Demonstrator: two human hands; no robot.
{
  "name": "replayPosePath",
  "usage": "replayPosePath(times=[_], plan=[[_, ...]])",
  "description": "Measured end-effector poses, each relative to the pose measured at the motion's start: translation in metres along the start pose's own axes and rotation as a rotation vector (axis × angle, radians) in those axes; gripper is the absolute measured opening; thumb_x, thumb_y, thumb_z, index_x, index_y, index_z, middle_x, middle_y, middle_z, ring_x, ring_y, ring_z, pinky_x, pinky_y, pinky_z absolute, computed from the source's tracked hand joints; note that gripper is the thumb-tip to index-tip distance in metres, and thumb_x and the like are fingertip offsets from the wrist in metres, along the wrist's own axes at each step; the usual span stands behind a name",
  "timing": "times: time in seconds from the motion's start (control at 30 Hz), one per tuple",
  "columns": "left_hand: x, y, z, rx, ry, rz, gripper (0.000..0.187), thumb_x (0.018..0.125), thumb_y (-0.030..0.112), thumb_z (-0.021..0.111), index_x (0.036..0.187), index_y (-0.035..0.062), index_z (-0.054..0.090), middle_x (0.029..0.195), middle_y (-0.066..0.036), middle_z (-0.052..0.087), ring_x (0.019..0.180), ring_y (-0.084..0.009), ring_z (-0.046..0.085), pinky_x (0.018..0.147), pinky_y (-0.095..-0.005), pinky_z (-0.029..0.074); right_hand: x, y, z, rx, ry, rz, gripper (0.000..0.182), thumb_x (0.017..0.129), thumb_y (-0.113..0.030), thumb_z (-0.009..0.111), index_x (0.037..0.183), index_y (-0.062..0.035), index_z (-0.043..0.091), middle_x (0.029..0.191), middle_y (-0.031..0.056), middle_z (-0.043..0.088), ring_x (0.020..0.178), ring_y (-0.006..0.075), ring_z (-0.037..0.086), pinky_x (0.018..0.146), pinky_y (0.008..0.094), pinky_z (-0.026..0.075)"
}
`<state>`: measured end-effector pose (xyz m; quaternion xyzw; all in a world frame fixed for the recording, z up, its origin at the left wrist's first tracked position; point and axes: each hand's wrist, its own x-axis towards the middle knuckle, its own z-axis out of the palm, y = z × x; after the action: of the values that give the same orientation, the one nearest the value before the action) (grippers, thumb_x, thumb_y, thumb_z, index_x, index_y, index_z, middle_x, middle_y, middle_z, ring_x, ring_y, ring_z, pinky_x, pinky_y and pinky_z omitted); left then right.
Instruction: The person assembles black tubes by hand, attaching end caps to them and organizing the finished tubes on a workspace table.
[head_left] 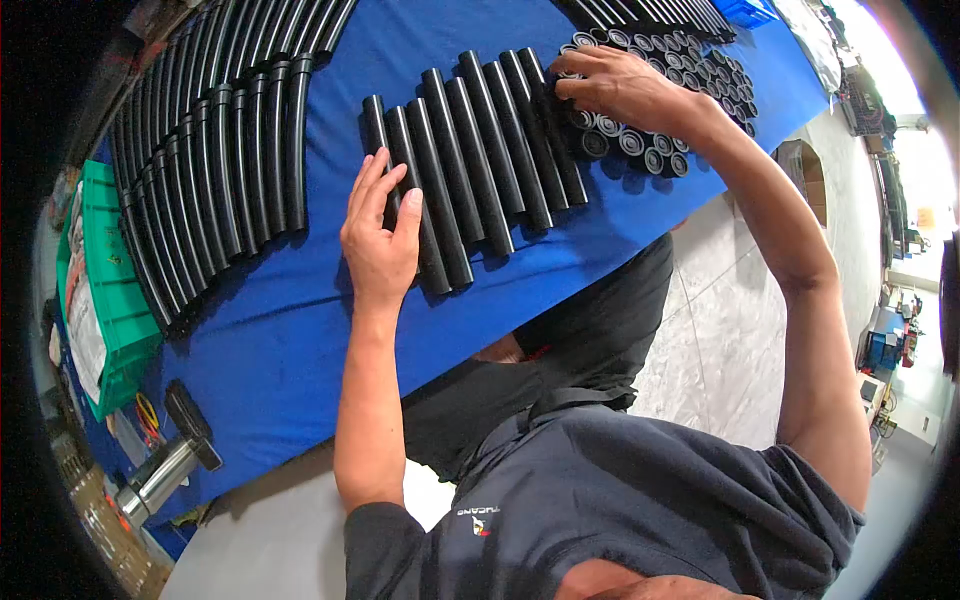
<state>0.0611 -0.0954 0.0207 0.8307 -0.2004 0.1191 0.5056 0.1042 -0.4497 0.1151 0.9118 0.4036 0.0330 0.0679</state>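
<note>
Several black tubes (460,165) lie side by side in a slanted row on the blue cloth. My left hand (382,240) is at the row's left side, fingers outstretched and touching the leftmost tube. At the far right end of the row is my right hand (625,85), its fingers slightly bent and apart. They reach between the rightmost tube and a cluster of round black and grey caps (655,140). Nothing shows in its grasp, though some fingertips are partly hidden.
Longer black tubes with collared ends (230,170) lie in rows at left, with more dark tubes (650,15) at top right. A green bin (130,340) stands at the left edge. Near the front left corner lies a mallet (170,465). The blue table edge (500,345) runs before my body.
</note>
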Motion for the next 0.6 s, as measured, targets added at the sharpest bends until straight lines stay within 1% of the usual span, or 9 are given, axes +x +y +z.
replayPosePath(times=[0.1,0.2,0.3,0.4,0.5,0.6], plan=[[0.0,0.001,0.001,-0.003,0.003,-0.001,0.029,0.091,0.013,0.067,0.117,-0.0007,0.069,0.137,-0.019,0.061,0.135,-0.0354,0.052,0.113,-0.043,0.04,0.002,0.005,0.006,0.044,0.007,-0.031,0.023,0.086,-0.011,0.069,0.106,-0.0049,0.059,0.127,0.01,0.057,0.118,0.0299,0.056,0.097,0.0401,0.051],[0.0,-0.002,0.0,0.0,-0.005,0.005,0.029,0.091,0.012,0.067,0.116,-0.0007,0.07,0.137,-0.019,0.061,0.135,-0.0355,0.052,0.113,-0.0433,0.04,0.004,0.008,0.011,0.062,0.012,-0.055,0.022,0.087,-0.011,0.068,0.104,-0.0038,0.057,0.121,0.0101,0.058,0.113,0.0305,0.057,0.096,0.0411,0.05],[0.001,-0.001,0.001,-0.01,0.002,0.002,0.028,0.091,0.012,0.067,0.116,-0.0008,0.07,0.137,-0.019,0.061,0.135,-0.0355,0.052,0.113,-0.0434,0.04,0.006,0.006,0.007,0.144,-0.023,0.026,0.019,0.088,-0.011,0.066,0.101,-0.0028,0.055,0.113,0.01,0.057,0.108,0.0304,0.056,0.095,0.0418,0.05],[0.0,-0.001,0.001,-0.003,0.001,0.01,0.028,0.091,0.012,0.067,0.116,-0.0006,0.07,0.137,-0.019,0.061,0.135,-0.0355,0.052,0.112,-0.0433,0.041,0.005,0.007,0.009,0.127,0.025,-0.009,0.015,0.09,-0.01,0.064,0.099,-0.0026,0.054,0.106,0.0105,0.055,0.105,0.0304,0.055,0.094,0.0432,0.049],[0.0,-0.001,0.001,0.006,-0.004,0.004,0.028,0.091,0.012,0.067,0.116,-0.0004,0.07,0.137,-0.019,0.061,0.135,-0.0356,0.052,0.113,-0.0431,0.04,0.004,0.006,0.001,0.115,-0.012,-0.018,0.013,0.092,-0.01,0.062,0.1,-0.0024,0.054,0.113,0.0108,0.057,0.111,0.0306,0.054,0.096,0.0433,0.049],[0.001,0.0,0.0,0.015,-0.011,0.004,0.028,0.092,0.012,0.067,0.116,-0.0002,0.07,0.137,-0.019,0.061,0.135,-0.0357,0.052,0.113,-0.0431,0.04,0.002,0.01,0.006,0.143,0.11,-0.036,0.011,0.094,-0.009,0.061,0.1,-0.0032,0.054,0.116,0.0114,0.059,0.113,0.0316,0.055,0.097,0.0424,0.048]])
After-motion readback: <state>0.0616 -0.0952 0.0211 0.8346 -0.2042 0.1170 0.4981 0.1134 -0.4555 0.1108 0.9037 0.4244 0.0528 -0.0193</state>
